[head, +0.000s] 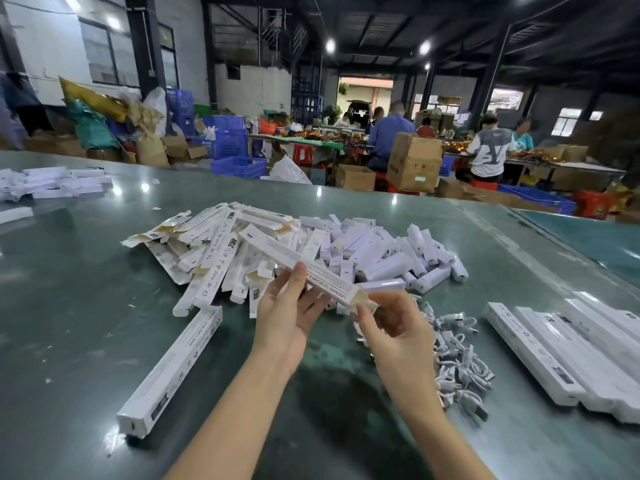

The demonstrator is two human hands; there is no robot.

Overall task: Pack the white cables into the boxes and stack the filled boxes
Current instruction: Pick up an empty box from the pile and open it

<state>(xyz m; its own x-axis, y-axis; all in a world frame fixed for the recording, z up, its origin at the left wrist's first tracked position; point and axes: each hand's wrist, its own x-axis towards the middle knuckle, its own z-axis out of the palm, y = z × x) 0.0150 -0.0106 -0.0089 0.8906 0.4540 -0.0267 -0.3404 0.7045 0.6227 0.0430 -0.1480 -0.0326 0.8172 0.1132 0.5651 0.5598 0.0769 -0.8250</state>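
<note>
White cables lie in a loose tangle on the green desk, just right of the right hand and short of the row of long closed boxes at the right edge. They look light, limp and springy; a coil would probably be best pinched at its bundled middle, since a plug end would drag neighbouring coils along.

One long white box is held up over the desk, slanting from upper left down to its near end. The left hand supports it from below, thumb and fingers wrapped lightly round its lower part. The right hand's fingertips pinch at the open brown-lined end, apparently working the flap; whether a cable is also held there cannot be told. The box seems thin card, light and easily crushed, so the grip belongs on the long edges, not the flat faces.

Behind the hands sits a heap of unfilled long boxes with flaps open, and beside it a pile of short white boxes. Another long box lies alone at the near left. Further scraps of white packaging sit at the far left. Beyond the desk, people work at benches among cardboard cartons and blue crates.
</note>
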